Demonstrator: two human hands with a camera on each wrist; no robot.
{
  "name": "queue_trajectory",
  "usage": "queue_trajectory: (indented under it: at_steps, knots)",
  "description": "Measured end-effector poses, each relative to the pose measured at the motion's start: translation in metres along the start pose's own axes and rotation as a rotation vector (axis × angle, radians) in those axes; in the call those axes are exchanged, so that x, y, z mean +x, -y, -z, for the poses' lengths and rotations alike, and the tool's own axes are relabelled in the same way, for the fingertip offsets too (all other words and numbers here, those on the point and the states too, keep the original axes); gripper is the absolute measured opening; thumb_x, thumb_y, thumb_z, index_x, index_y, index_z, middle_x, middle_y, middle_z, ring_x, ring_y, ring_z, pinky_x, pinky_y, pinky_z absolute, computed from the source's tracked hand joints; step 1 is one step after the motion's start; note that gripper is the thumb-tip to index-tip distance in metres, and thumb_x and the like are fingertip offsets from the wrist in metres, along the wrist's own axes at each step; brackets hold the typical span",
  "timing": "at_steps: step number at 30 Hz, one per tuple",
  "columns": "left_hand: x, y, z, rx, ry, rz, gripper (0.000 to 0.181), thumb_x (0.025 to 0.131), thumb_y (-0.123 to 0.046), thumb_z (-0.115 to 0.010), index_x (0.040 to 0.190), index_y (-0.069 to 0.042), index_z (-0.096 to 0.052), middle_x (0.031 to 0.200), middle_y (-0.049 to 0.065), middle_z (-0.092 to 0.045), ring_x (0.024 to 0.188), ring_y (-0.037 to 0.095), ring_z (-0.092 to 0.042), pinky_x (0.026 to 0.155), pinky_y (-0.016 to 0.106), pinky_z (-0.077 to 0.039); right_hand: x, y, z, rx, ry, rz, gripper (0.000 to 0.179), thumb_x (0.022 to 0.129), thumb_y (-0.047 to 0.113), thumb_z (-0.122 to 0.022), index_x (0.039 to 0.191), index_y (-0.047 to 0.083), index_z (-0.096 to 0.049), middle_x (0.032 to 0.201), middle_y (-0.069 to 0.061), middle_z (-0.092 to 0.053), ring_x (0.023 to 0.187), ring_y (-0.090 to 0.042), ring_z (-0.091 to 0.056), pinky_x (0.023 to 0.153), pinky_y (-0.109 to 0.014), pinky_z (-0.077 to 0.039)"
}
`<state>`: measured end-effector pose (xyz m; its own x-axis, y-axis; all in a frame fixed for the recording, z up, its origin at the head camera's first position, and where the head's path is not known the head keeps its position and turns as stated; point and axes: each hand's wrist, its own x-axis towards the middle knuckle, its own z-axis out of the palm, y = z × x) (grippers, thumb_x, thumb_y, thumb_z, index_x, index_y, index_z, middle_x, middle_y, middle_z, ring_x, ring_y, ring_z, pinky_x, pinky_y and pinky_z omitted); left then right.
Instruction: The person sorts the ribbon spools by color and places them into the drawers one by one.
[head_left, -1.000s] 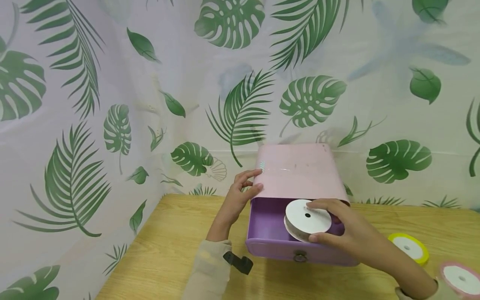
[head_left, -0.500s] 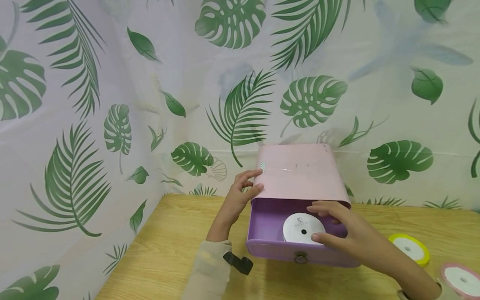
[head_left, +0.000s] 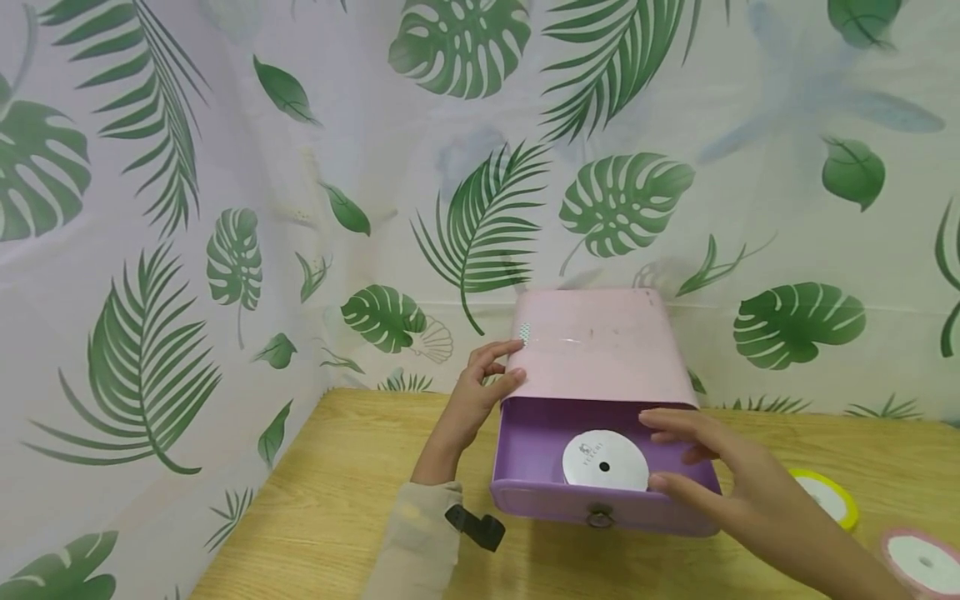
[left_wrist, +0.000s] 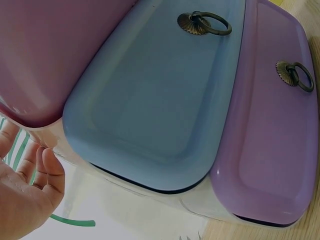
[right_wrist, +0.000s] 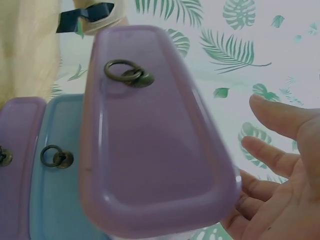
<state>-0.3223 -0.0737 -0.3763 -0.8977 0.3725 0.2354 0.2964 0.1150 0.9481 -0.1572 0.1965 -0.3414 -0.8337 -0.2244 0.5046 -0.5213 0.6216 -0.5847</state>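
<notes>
A small pink cabinet [head_left: 600,342] has its purple top drawer [head_left: 517,442] pulled out. Inside the drawer a white ribbon spool [head_left: 606,454] leans tilted, its printed face up and its lower edge hidden by the drawer front. My left hand [head_left: 480,392] rests against the cabinet's upper left side with fingers and thumb touching it. Over the drawer's right side is my right hand [head_left: 727,467], fingers spread and holding nothing, just right of the spool. In the left wrist view, a blue drawer [left_wrist: 150,100] and a lower purple drawer [left_wrist: 265,120] look closed.
On the wooden table [head_left: 315,500], a yellow-rimmed spool [head_left: 821,497] and a pink-rimmed spool [head_left: 922,560] lie to the right, partly near the right forearm. A leaf-printed sheet [head_left: 360,167] hangs behind the cabinet. The drawer bears a metal ring pull [head_left: 599,517].
The right hand has let go of the white ribbon spool, which dropped into the drawer, and has drawn back to the right. The left hand has stayed on the cabinet.
</notes>
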Motion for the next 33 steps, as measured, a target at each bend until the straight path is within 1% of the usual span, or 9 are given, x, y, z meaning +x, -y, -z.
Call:
queue_trajectory:
  at_steps: [6, 12, 14, 19, 22, 25, 27, 31, 33]
  knots:
    - [0.000, 0.000, 0.000, -0.001, 0.000, -0.001, 0.050, 0.091, -0.032, -0.062, 0.139, -0.019, -0.053, 0.148, 0.004, -0.031, 0.111, 0.020, -0.036, 0.084, 0.031, -0.041, -0.009, 0.007, 0.001, 0.002, -0.053, 0.096, 0.060, 0.073, 0.005, -0.080, 0.128, 0.020, -0.060, 0.123, 0.024, -0.057, 0.091, 0.002, -0.057, 0.078, -0.006, -0.042]
    - [0.000, -0.001, 0.001, -0.011, 0.000, -0.001, 0.049, 0.092, -0.029, -0.062, 0.139, -0.017, -0.052, 0.148, 0.004, -0.031, 0.111, 0.020, -0.036, 0.083, 0.031, -0.041, -0.018, 0.011, 0.001, 0.030, -0.059, 0.208, 0.066, 0.069, -0.003, -0.080, 0.128, 0.014, -0.058, 0.115, 0.015, -0.061, 0.095, 0.004, -0.054, 0.078, -0.007, -0.040]
    - [0.000, -0.001, 0.001, -0.014, 0.002, 0.002, 0.050, 0.092, -0.028, -0.061, 0.139, -0.017, -0.052, 0.149, 0.005, -0.031, 0.111, 0.020, -0.036, 0.083, 0.031, -0.042, -0.022, 0.009, 0.001, 0.042, -0.039, 0.208, 0.065, 0.069, -0.004, -0.080, 0.128, 0.013, -0.058, 0.112, 0.015, -0.063, 0.096, 0.004, -0.055, 0.077, -0.008, -0.041]
    - [0.001, 0.000, 0.000, -0.008, 0.007, 0.011, 0.050, 0.092, -0.028, -0.061, 0.139, -0.017, -0.052, 0.149, 0.005, -0.031, 0.112, 0.020, -0.036, 0.083, 0.031, -0.042, -0.034, 0.000, -0.003, 0.023, 0.002, 0.213, 0.066, 0.069, 0.000, -0.081, 0.128, 0.017, -0.058, 0.119, 0.017, -0.061, 0.098, 0.004, -0.055, 0.075, -0.007, -0.041]
    - [0.001, 0.000, 0.000, -0.001, 0.012, 0.007, 0.050, 0.091, -0.030, -0.062, 0.139, -0.019, -0.052, 0.149, 0.004, -0.031, 0.113, 0.021, -0.037, 0.084, 0.031, -0.043, -0.036, -0.010, -0.006, 0.087, 0.044, 0.310, 0.069, 0.067, -0.004, -0.080, 0.130, 0.012, -0.057, 0.122, 0.014, -0.063, 0.102, 0.004, -0.058, 0.079, -0.007, -0.043]
    - [0.002, 0.000, 0.000, 0.003, 0.020, 0.000, 0.051, 0.091, -0.033, -0.062, 0.139, -0.020, -0.052, 0.149, 0.004, -0.031, 0.114, 0.022, -0.037, 0.085, 0.032, -0.044, -0.038, -0.021, -0.011, 0.170, 0.113, 0.363, 0.070, 0.068, -0.008, -0.077, 0.131, 0.010, -0.056, 0.122, 0.011, -0.065, 0.103, 0.002, -0.061, 0.079, -0.009, -0.046]
    - [0.001, 0.000, 0.000, 0.003, 0.022, 0.000, 0.051, 0.091, -0.035, -0.062, 0.139, -0.020, -0.052, 0.149, 0.004, -0.031, 0.114, 0.022, -0.037, 0.085, 0.032, -0.044, -0.040, -0.028, -0.017, 0.200, 0.161, 0.354, 0.068, 0.070, -0.009, -0.075, 0.132, 0.011, -0.055, 0.123, 0.011, -0.064, 0.102, 0.001, -0.062, 0.077, -0.012, -0.048]
    - [0.001, 0.001, 0.002, 0.006, 0.017, 0.005, 0.052, 0.091, -0.036, -0.063, 0.139, -0.020, -0.052, 0.149, 0.004, -0.031, 0.114, 0.021, -0.037, 0.086, 0.032, -0.044, -0.046, -0.037, -0.030, 0.143, 0.189, 0.318, 0.067, 0.074, -0.002, -0.077, 0.134, 0.016, -0.053, 0.126, 0.015, -0.061, 0.100, 0.002, -0.061, 0.076, -0.012, -0.048]
    - [0.000, 0.001, 0.002, 0.005, 0.010, 0.004, 0.053, 0.090, -0.036, -0.063, 0.139, -0.020, -0.052, 0.149, 0.004, -0.031, 0.114, 0.021, -0.037, 0.085, 0.032, -0.044, -0.048, -0.040, -0.036, 0.131, 0.208, 0.309, 0.067, 0.076, 0.000, -0.076, 0.136, 0.017, -0.052, 0.130, 0.017, -0.059, 0.103, 0.004, -0.059, 0.077, -0.012, -0.048]
